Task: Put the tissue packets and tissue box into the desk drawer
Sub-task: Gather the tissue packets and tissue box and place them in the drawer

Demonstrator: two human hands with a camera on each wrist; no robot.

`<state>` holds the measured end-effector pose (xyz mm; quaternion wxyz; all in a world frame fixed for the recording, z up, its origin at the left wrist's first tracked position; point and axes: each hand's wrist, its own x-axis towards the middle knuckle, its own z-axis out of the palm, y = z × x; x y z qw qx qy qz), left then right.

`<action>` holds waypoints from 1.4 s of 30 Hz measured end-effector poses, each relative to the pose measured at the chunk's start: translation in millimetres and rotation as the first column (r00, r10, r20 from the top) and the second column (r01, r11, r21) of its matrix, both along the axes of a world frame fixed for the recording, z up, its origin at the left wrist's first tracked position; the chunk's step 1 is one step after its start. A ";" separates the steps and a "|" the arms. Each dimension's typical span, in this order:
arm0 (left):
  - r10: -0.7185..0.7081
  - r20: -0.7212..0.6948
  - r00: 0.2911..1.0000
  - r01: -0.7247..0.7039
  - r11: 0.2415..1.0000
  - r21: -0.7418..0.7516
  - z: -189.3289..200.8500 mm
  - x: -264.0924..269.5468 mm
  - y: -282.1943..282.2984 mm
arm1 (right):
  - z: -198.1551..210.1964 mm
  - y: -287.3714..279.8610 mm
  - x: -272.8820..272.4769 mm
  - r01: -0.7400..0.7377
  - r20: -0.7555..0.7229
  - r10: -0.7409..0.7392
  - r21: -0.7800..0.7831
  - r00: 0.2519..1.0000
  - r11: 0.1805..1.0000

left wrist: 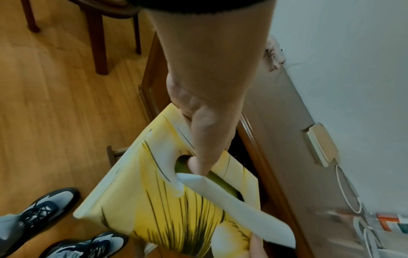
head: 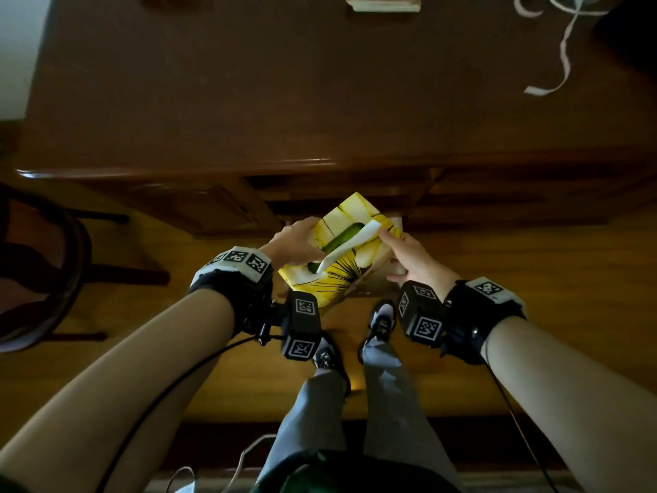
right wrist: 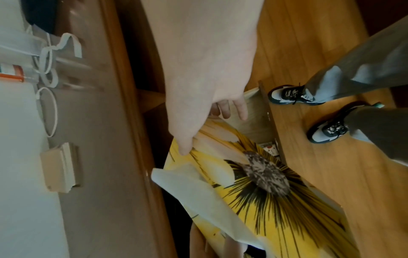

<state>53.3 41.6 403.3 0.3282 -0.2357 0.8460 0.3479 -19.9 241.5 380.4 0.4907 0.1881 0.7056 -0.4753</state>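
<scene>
The left hand (head: 289, 245) has its fingers (left wrist: 199, 162) curled round one end of the yellow tissue box (head: 350, 265), the thumb pressed at the slot where a white tissue (head: 350, 243) sticks out. The right hand (head: 414, 259) grips the opposite end, thumb on top and fingers (right wrist: 239, 108) loosely spread beneath. The box hangs tilted over the open desk drawer (right wrist: 253, 120), below the tabletop (head: 284, 101) edge, above the wooden floor (head: 533, 272).

My head view is dim, the desk (head: 320, 101) nearly black, with glare along its front edge. Both wrist views are brighter but smeared, and bent at the edges.
</scene>
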 end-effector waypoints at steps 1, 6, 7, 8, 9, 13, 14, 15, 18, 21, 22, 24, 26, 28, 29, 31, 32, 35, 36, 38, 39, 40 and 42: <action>-0.020 0.008 1.000 0.020 1.000 0.020 -6.9 0.5 3.9 | -4.6 5.7 2.2 0.007 0.019 -0.007 0.015 1.000 1.000; -0.073 0.087 0.993 0.066 0.994 0.084 -51.8 -3.7 23.3 | -29.8 32.0 3.9 0.022 0.084 -0.030 0.097 0.996 0.995; -0.094 0.108 0.990 0.085 0.993 0.086 -61.5 -6.3 28.0 | -34.9 36.0 2.4 0.022 0.108 -0.034 0.103 0.994 0.994; -0.121 0.125 0.985 0.111 0.990 0.082 -70.9 -9.2 32.7 | -41.2 40.1 0.4 0.029 0.131 -0.043 0.109 0.990 0.994; -0.148 0.143 0.979 0.139 0.988 0.074 -79.6 -12.7 36.5 | -48.6 44.7 -2.2 0.031 0.152 -0.049 0.118 0.987 0.992; -0.196 0.138 0.971 0.186 0.979 0.081 -112.3 -24.7 46.6 | -83.3 63.7 -13.1 -0.022 0.234 -0.005 0.113 0.972 0.993; -0.187 0.135 0.973 0.177 0.980 0.087 -121.1 -26.8 47.9 | -92.8 66.6 -16.0 -0.043 0.243 0.014 0.112 0.970 0.993; -0.174 0.129 0.976 0.163 0.982 0.090 -130.6 -28.4 48.1 | -99.8 66.8 -19.4 -0.063 0.248 0.034 0.110 0.968 0.992; -0.095 0.114 0.989 0.083 0.991 0.106 -154.8 -29.8 48.0 | -115.1 60.2 -30.6 -0.140 0.255 0.113 0.089 0.960 0.986; 0.107 0.086 0.990 -0.120 0.980 0.160 -183.2 -23.9 45.8 | -143.8 53.2 -38.0 -0.201 0.256 0.179 0.061 0.950 0.978; 0.219 0.076 0.973 -0.230 0.956 0.185 -192.9 -19.0 44.3 | -154.7 53.4 -38.3 -0.203 0.252 0.180 0.068 0.951 0.977; 0.450 0.061 0.891 -0.454 0.874 0.173 -218.1 -4.0 39.2 | -175.9 54.8 -37.0 -0.188 0.237 0.156 0.115 0.959 0.975; 0.600 0.111 0.793 -0.610 0.778 0.154 -249.7 10.5 35.2 | -197.1 58.8 -35.3 -0.146 0.219 0.111 0.150 0.969 0.978; 0.717 0.189 0.671 -0.741 0.636 0.215 -275.1 18.7 40.9 | -221.4 63.4 -33.9 -0.105 0.198 0.072 0.165 0.978 0.981; 0.743 0.236 0.626 -0.778 0.579 0.243 -286.1 21.0 46.5 | -233.1 65.3 -32.9 -0.080 0.185 0.050 0.160 0.981 0.984; 0.712 0.324 0.622 -0.782 0.557 0.279 -311.3 30.7 56.4 | -258.9 69.1 -29.9 -0.065 0.151 0.042 0.151 0.988 0.986; 0.693 0.331 0.640 -0.768 0.562 0.307 -323.6 35.5 62.1 | -270.7 69.7 -28.9 -0.060 0.132 0.040 0.154 0.990 0.986; 0.691 0.240 0.682 -0.726 0.600 0.335 -358.1 33.6 75.4 | -303.2 68.0 -26.9 0.046 0.115 -0.061 0.126 0.991 0.991; 0.717 0.202 0.668 -0.736 0.595 0.322 -369.4 27.8 78.8 | -313.9 65.8 -27.4 0.056 0.100 -0.069 0.128 0.993 0.990; 0.743 0.158 0.651 -0.744 0.582 0.328 -393.5 14.9 81.4 | -328.6 58.9 -32.6 0.000 0.063 -0.010 0.152 0.998 0.988; 0.754 0.141 0.642 -0.743 0.566 0.358 -406.6 9.2 79.8 | -337.7 55.7 -35.7 -0.007 0.054 -0.001 0.149 0.999 0.989; 0.757 0.125 0.641 -0.739 0.564 0.369 -417.1 6.2 75.9 | -348.4 52.2 -38.6 0.012 0.051 -0.019 0.126 0.999 0.992; 0.754 0.100 0.650 -0.727 0.578 0.371 -440.0 0.1 65.9 | -374.0 48.2 -41.5 0.090 0.063 -0.095 0.082 0.993 0.993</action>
